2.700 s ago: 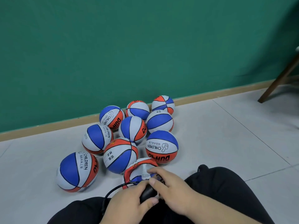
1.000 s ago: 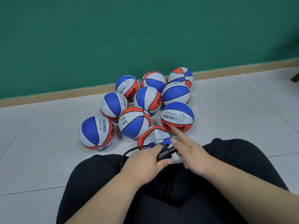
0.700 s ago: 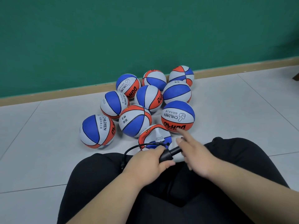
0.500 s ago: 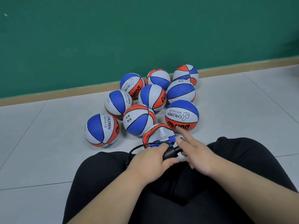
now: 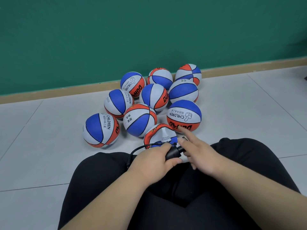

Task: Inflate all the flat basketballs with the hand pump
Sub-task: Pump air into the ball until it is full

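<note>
Nine round basketballs point(image 5: 140, 120) in blue, white and orange sit bunched on the grey tiled floor point(image 5: 41, 130) near the green wall point(image 5: 149, 30). The flat basketball point(image 5: 159, 135) lies in front of them, just ahead of the person's black-trousered knees. It is caved in, with a creased white panel inside a folded orange rim. A thin black hose point(image 5: 137, 149) loops toward it. The left hand point(image 5: 152, 161) curls round the barrel of the black hand pump point(image 5: 172, 153). The right hand point(image 5: 199, 155) lies loosely spread over the pump's far end, index finger pointing forward.
</note>
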